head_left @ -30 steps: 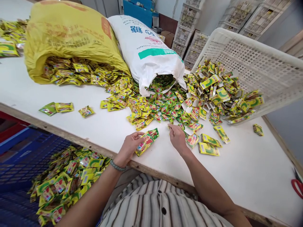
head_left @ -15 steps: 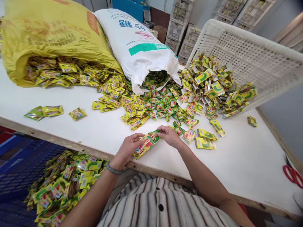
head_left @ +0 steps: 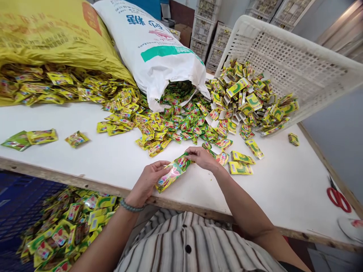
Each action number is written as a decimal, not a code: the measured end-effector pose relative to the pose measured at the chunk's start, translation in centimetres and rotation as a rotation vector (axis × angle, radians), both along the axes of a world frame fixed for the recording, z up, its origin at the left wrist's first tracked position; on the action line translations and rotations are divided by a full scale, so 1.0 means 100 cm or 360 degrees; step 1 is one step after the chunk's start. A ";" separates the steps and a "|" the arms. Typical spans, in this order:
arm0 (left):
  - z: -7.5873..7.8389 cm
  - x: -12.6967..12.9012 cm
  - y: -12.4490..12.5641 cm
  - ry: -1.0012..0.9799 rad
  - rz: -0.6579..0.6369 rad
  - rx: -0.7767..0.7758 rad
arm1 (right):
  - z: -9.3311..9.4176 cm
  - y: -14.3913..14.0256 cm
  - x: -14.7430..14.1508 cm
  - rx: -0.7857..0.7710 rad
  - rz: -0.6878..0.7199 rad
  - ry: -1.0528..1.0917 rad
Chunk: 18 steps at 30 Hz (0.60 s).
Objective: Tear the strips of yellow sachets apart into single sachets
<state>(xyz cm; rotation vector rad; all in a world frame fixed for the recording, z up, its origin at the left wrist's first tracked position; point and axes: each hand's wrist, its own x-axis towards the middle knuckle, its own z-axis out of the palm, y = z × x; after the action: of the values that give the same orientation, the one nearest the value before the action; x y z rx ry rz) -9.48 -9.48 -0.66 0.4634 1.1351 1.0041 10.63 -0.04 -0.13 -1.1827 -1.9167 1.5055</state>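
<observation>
My left hand (head_left: 147,180) grips a stack of small green-and-yellow sachets (head_left: 172,172) just above the white table (head_left: 283,189) near its front edge. My right hand (head_left: 202,157) pinches the far end of the same stack. A big heap of loose sachets (head_left: 176,124) spills across the table right behind my hands. Two flat yellow packets (head_left: 239,163) lie just to the right of my right hand.
A yellow sack (head_left: 53,41) and a white sack (head_left: 155,49) lie open on their sides, spilling sachets. A tilted white mesh crate (head_left: 297,64) holds yellow packets. Red scissors (head_left: 337,198) lie at the right edge. A blue crate (head_left: 17,200) below left holds more sachets (head_left: 68,223).
My right hand left the loose pile and came left to the far end of the stack in my left hand. The view shifted, so everything slid left.
</observation>
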 end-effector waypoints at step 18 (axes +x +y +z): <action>-0.002 0.010 -0.002 0.0111 0.0049 0.0096 | -0.022 -0.041 -0.018 0.0223 -0.0532 0.0212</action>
<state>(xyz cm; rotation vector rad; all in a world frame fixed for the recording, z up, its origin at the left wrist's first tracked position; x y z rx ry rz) -8.53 -9.65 -0.90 0.5337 1.1798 1.0581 8.80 -4.17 -2.31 -1.2344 -1.6141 1.2206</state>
